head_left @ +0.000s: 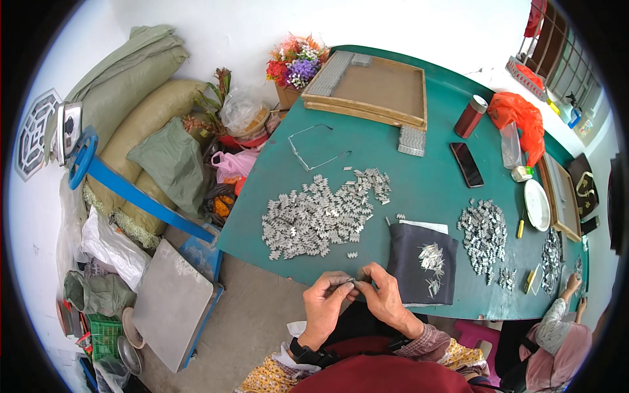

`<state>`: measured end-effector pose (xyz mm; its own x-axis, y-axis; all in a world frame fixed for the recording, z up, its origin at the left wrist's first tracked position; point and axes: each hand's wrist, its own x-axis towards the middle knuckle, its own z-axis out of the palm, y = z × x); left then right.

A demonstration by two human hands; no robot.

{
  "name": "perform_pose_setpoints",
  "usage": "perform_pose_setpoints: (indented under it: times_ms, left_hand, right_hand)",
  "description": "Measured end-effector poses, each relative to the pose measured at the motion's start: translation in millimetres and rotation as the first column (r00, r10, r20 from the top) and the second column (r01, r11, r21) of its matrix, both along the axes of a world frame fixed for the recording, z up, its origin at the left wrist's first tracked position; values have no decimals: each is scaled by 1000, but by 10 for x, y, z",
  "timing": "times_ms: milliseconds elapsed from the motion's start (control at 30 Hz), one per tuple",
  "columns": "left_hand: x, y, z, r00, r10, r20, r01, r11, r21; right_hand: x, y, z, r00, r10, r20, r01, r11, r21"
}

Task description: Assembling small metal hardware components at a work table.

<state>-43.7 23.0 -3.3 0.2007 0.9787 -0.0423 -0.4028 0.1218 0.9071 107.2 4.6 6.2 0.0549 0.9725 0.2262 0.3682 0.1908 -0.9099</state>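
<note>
As both hands meet at the near edge in the head view, left hand (324,306) and right hand (383,300) are drawn narrow, fingertips pinching a small grey piece (352,281), its exact form hidden. Good practice, I judge: one side steadies, the other makes fine adjustments, light even pressure, work kept above the surface (400,180) so drops are recoverable. Materials: left heap (308,226) of dull silvery, notched bits, metal-looking, jagged outlines; right heap (483,229) similar, more tightly mounded. Slim pale pins (432,259) strewn on a smooth dark mat (403,272); the surface matte green.
</note>
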Motion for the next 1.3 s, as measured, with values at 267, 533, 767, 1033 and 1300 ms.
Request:
perform_pose_setpoints:
  times_ms: [267, 533, 767, 1033, 1300]
  left_hand:
    - [-66, 7, -74, 992, 62, -108, -49, 992, 119]
    - [-183, -33, -188, 994, 9, -109, -16, 998, -64]
    - [-210, -34, -166, 997, -15, -80, 4, 991, -137]
    - [-138, 73, -80, 1000, -3, -14, 1, 986, -165]
    - [-14, 33, 42, 987, -35, -158, 26, 998, -59]
  right_hand:
    - [-15, 58, 50, 993, 71, 92, -81, 991, 106]
    - [77, 424, 6, 809, -124, 575, -31, 967, 252]
    - [78, 603, -147, 681, -134, 720, -43, 974, 222]
    - [12, 339, 39, 996, -60, -73, 44, 978, -205]
    - [-76, 103, 113, 998, -63, 6, 64, 994, -91]
